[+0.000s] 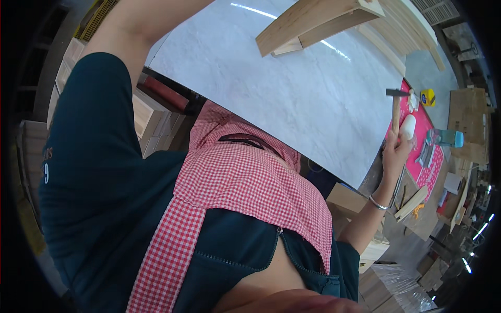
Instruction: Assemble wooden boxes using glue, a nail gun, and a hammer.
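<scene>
At the right side of the table, my right hand is closed around the lower handle of a hammer. The hammer's dark head points away from me, over the table's right edge. Right beside the fingers is a white rounded object, whose kind I cannot make out. My left arm reaches out past the top edge, so the left hand is hidden from view. On the glossy marble-patterned tabletop stands a pale wooden frame or box piece, partly cut off at the top.
Several wooden boards lean at the far right. Beyond the table's edge lie a pink sheet, a yellow container, a bottle with a blue cap and a cardboard box. Stacked wooden pieces stand at the left.
</scene>
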Motion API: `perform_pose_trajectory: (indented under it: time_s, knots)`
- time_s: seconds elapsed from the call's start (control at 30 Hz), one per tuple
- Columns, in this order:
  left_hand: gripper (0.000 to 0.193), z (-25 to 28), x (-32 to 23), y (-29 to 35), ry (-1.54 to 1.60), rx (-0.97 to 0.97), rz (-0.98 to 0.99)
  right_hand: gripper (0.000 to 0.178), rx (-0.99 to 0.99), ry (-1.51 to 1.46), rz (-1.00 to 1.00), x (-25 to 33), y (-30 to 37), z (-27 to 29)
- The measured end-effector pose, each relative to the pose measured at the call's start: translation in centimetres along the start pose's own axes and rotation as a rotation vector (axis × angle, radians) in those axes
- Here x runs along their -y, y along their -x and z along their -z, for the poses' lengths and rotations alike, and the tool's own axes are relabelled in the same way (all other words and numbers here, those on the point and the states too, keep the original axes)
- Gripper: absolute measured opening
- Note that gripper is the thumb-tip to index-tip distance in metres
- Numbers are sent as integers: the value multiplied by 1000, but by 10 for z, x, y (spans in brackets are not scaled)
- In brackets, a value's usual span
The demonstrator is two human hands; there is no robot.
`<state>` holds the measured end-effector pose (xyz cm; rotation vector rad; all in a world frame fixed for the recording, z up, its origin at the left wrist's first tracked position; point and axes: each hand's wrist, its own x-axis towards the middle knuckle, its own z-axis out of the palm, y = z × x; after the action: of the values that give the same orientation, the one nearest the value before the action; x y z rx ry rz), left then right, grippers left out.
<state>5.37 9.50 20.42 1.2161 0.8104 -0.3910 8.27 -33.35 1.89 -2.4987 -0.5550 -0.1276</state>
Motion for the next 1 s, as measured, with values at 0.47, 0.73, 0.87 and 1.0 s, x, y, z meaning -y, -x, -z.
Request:
perform_pose_trajectory:
  time_s: [0.47,0.73,0.87,1.0]
  knots:
    - [45,107,82,-32,170,398,-680,39,306,541,-122,-41,15,-30]
    - [41,142,90,-39,376,474,-725,91,148,-217,297,74,-21,-141]
    - [41,150,90,-41,430,420,-761,116,153,-270,548,141,-34,-221]
    - [39,164,95,-41,479,320,-791,122,172,-210,578,183,-52,-242]
